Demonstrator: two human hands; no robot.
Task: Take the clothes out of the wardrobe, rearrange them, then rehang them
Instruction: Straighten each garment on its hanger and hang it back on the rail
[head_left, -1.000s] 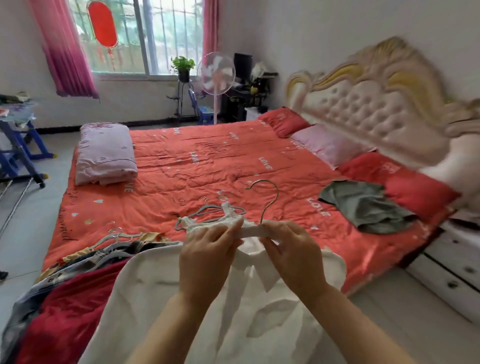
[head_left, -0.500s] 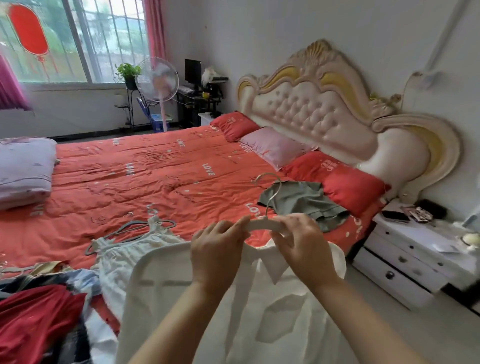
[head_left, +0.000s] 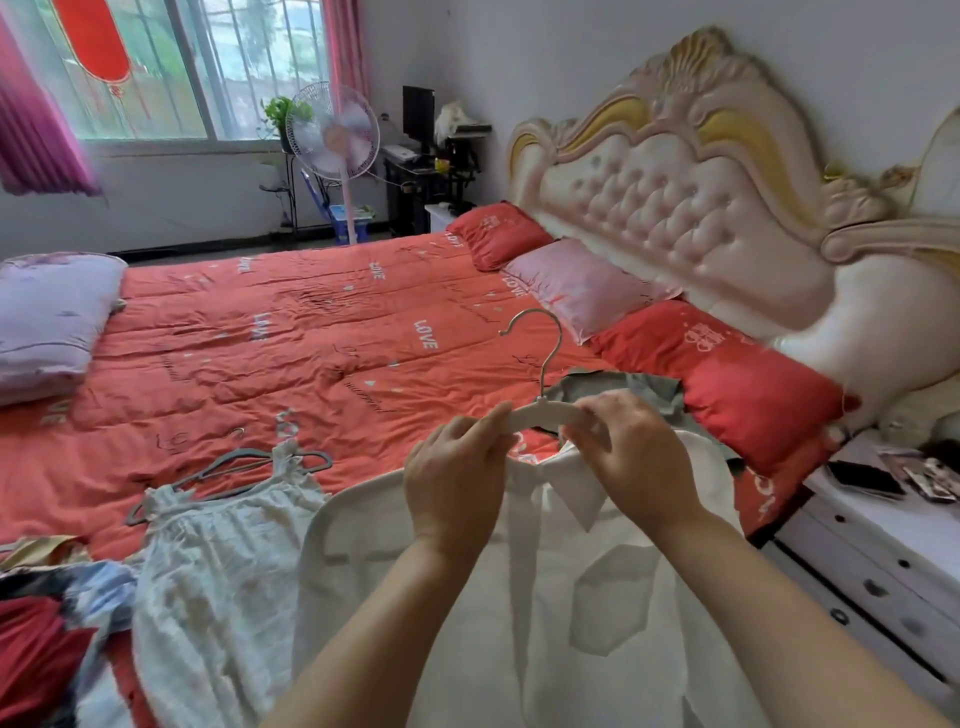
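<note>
Shirt on white hanger, held above near edge of bed.
I see left hand and right hand both gripping the hanger's arms.

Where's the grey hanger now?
Head view, lower left: grey hanger on the red quilt, at the top of the pale dress, left of the left hand.

A red-quilted bed fills the room, tufted headboard on the right. Daylight enters the far window, beside a fan.
</note>
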